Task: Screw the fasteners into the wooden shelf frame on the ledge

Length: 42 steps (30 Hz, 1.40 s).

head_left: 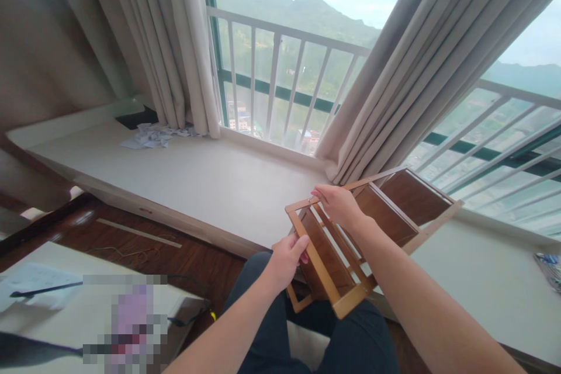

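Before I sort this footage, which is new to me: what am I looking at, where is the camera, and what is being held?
One picture, from a camera worn on a person's head, looking down at their own bare hands. The left hand and right hand each keep a grip on a brown wooden slatted rack, tilted between their lap and the pale window ledge. Crumpled white papers lie on the ledge by the beige curtains.
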Available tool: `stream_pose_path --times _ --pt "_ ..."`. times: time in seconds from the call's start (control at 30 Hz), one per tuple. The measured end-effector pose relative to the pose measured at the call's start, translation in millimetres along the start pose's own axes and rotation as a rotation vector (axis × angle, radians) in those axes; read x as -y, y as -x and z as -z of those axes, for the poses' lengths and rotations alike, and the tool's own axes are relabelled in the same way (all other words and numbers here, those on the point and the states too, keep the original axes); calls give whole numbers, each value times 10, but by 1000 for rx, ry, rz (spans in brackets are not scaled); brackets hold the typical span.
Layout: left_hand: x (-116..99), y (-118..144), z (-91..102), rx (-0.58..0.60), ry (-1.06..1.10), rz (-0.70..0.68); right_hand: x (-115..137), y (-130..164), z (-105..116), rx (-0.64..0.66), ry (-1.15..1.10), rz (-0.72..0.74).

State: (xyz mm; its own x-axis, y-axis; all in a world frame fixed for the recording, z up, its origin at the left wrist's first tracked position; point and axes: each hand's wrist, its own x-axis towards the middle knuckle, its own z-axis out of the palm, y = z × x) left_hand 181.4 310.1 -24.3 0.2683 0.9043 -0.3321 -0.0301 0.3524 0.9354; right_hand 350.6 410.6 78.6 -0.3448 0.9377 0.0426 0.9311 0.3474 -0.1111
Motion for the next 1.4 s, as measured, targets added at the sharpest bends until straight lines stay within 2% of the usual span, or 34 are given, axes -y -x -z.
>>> stream_pose_path --times 0.2,0.33,0.7,1.13,1.27,1.4 --pt "30 -41 0 6 -4 -3 11 -77 137 77 105 126" --pt "18 -37 -17 5 -2 10 30 -105 175 103 157 149" --pt "20 -44 -5 23 9 19 133 -76 96 83 135 -34" --pt "-104 2 -48 19 31 20 355 -36 21 0 190 -223" --pt "-118 11 -57 18 27 19 379 -24 21 -8 191 -253" --pt "-105 6 -57 14 31 17 300 -8 7 11 173 -209"
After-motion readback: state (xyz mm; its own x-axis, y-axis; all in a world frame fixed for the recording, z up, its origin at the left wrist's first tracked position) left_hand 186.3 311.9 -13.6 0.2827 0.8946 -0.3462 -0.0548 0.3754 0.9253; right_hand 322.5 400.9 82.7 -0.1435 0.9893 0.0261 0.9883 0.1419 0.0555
